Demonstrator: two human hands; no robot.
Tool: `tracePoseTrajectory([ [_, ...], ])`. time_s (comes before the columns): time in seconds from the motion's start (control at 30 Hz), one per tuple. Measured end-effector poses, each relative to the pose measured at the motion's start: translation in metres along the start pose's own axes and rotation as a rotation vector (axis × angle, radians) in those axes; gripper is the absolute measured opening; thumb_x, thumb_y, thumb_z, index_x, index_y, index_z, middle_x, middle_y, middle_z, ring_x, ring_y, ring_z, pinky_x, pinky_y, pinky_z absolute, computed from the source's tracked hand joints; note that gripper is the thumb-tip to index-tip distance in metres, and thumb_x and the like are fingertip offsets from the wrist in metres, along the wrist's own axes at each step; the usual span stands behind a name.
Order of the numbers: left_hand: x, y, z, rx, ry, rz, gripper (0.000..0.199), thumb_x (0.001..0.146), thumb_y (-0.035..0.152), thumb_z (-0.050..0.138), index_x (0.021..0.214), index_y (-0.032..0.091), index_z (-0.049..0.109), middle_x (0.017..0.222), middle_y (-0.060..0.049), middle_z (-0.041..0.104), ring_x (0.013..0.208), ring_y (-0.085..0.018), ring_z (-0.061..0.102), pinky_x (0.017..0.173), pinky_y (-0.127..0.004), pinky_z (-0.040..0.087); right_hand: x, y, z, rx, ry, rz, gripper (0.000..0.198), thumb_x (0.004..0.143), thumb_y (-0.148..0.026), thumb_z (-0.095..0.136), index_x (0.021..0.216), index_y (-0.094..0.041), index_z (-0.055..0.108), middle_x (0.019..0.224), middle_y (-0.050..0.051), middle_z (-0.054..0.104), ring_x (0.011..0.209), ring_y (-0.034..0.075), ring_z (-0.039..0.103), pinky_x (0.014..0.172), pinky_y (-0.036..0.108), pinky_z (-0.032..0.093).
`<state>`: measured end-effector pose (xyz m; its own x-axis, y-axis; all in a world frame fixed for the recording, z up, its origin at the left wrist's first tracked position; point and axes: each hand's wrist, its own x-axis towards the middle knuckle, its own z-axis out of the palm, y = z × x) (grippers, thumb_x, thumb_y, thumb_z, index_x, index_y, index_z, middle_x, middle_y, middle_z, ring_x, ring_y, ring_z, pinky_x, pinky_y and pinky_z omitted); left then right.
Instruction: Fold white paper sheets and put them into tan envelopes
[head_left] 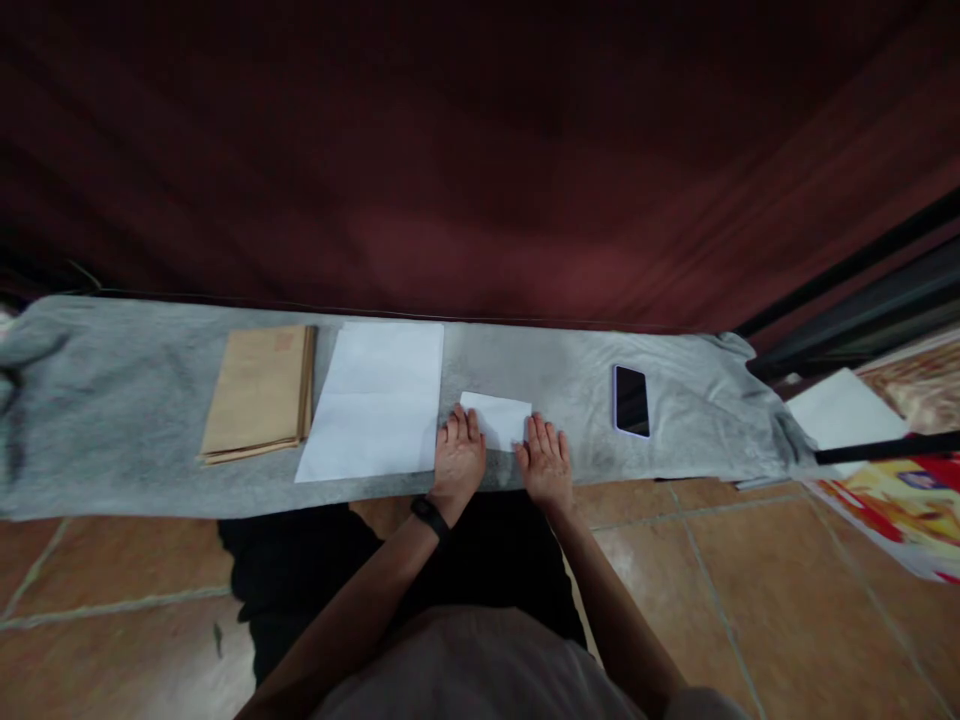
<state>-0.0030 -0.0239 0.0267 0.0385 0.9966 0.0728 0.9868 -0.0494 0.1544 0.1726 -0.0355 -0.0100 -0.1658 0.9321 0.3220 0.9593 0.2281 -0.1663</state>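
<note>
Your left hand [459,455] and right hand [547,462] are both laid palm down, fingers stretched forward, one at each end of a small piece of white paper [501,420]. Neither is closed around anything: the fingers are nearly straight, and the contact looks like flat pressing or steadying rather than a grip. How hard you press, I can't tell.

The paper lies between your hands and a little ahead of the palms, near the front edge of the bench [540,360], which is draped in grey cloth. Its long axis runs from left to right, from one hand to the other, with the right end tipped slightly toward you. Neither hand is clearly nearer: your left covers the near left corner, while your right thumb and fingertips meet the right end. Whether the paper is folded, you can't judge from here.

Just beside your left hand is a large white sheet [375,400], its long side pointing away from you; whether the hand touches its edge is unclear. Beyond that, farther left, sits a stack of brown envelopes [259,385]. A phone [632,402] with a dark screen lies to the right, apart from your right hand.
</note>
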Motion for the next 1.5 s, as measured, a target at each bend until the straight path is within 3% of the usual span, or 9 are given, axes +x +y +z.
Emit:
tracePoseTrajectory([
  [0.2, -0.001, 0.001, -0.001, 0.031, -0.008, 0.022, 0.055, 0.099, 0.022, 0.038, 0.148, -0.002, 0.039, 0.155, -0.032, 0.037, 0.136, -0.038, 0.046, 0.103, -0.051, 0.042, -0.001, 0.001, 0.002, -0.003, -0.008, 0.002, 0.058, 0.107, -0.043, 0.032, 0.156, -0.013, 0.035, 0.155, 0.014, 0.047, 0.144, 0.03, 0.041, 0.12, 0.052, 0.024],
  [0.43, 0.002, 0.002, -0.008, -0.102, 0.032, -0.059, 0.055, 0.096, 0.026, 0.042, 0.147, 0.005, 0.044, 0.149, -0.027, 0.047, 0.134, -0.039, 0.047, 0.106, -0.054, 0.039, -0.001, 0.0, 0.002, 0.044, -0.002, 0.009, 0.057, 0.107, -0.041, 0.034, 0.157, -0.014, 0.033, 0.155, 0.015, 0.045, 0.146, 0.03, 0.039, 0.12, 0.053, 0.023],
  [0.7, 0.017, -0.011, -0.02, -0.261, 0.077, -0.127, 0.058, 0.091, 0.019, 0.046, 0.146, 0.003, 0.044, 0.123, -0.023, 0.063, 0.114, -0.033, 0.06, 0.101, -0.047, 0.047, 0.0, -0.002, 0.0, 0.043, 0.016, 0.004, 0.055, 0.107, -0.039, 0.035, 0.156, -0.014, 0.035, 0.156, 0.014, 0.045, 0.146, 0.03, 0.039, 0.12, 0.053, 0.024],
  [0.93, 0.028, -0.028, -0.015, -0.684, 0.005, -0.389, 0.063, 0.083, 0.014, 0.053, 0.146, 0.012, 0.047, 0.102, -0.011, 0.073, 0.094, -0.026, 0.071, 0.088, -0.039, 0.055, 0.0, -0.005, -0.002, 0.074, 0.033, 0.011, 0.052, 0.106, -0.034, 0.037, 0.153, -0.013, 0.04, 0.154, 0.017, 0.047, 0.146, 0.03, 0.039, 0.119, 0.055, 0.026],
  [1.17, 0.023, -0.017, -0.026, -1.141, 0.107, -0.378, 0.068, 0.075, 0.017, 0.059, 0.142, 0.01, 0.051, 0.078, -0.001, 0.068, 0.067, -0.017, 0.065, 0.065, -0.031, 0.055, 0.008, -0.038, -0.018, 0.264, -0.011, -0.123, 0.069, 0.098, -0.032, 0.051, 0.159, -0.013, 0.026, 0.159, 0.014, 0.041, 0.145, 0.027, 0.04, 0.118, 0.047, 0.037],
  [1.27, 0.021, -0.007, -0.04, -1.266, 0.079, -0.328, 0.06, 0.08, 0.027, 0.064, 0.138, 0.012, 0.056, 0.084, -0.003, 0.07, 0.073, -0.016, 0.066, 0.067, -0.029, 0.055, 0.02, -0.05, -0.028, 0.345, 0.02, -0.043, 0.06, 0.094, -0.017, 0.046, 0.154, -0.017, 0.04, 0.152, 0.011, 0.051, 0.138, 0.023, 0.051, 0.114, 0.039, 0.044],
  [1.33, 0.019, -0.003, -0.047, -1.355, 0.064, -0.336, 0.056, 0.086, 0.041, 0.061, 0.135, 0.015, 0.058, 0.098, -0.007, 0.072, 0.083, -0.018, 0.069, 0.069, -0.029, 0.057, 0.031, -0.052, -0.033, 0.483, 0.061, 0.054, 0.053, 0.095, -0.016, 0.041, 0.146, -0.02, 0.053, 0.146, 0.009, 0.058, 0.132, 0.022, 0.057, 0.11, 0.037, 0.047],
  [1.4, 0.016, -0.002, -0.049, -1.447, 0.042, -0.387, 0.055, 0.092, 0.052, 0.054, 0.136, 0.018, 0.058, 0.118, -0.013, 0.069, 0.099, -0.021, 0.069, 0.072, -0.029, 0.058, 0.041, -0.051, -0.038, 0.735, 0.095, 0.178, 0.043, 0.099, -0.026, 0.041, 0.135, -0.021, 0.063, 0.135, 0.009, 0.066, 0.123, 0.023, 0.063, 0.105, 0.037, 0.051],
  [1.5, 0.01, -0.002, -0.041, -1.499, -0.003, -0.527, 0.055, 0.091, 0.047, 0.059, 0.139, 0.02, 0.053, 0.129, -0.015, 0.065, 0.108, -0.022, 0.068, 0.075, -0.029, 0.058, 0.053, -0.052, -0.04, 1.209, 0.086, 0.44, 0.039, 0.096, -0.046, 0.049, 0.108, -0.018, 0.073, 0.104, 0.008, 0.077, 0.095, 0.025, 0.073, 0.085, 0.037, 0.058],
])
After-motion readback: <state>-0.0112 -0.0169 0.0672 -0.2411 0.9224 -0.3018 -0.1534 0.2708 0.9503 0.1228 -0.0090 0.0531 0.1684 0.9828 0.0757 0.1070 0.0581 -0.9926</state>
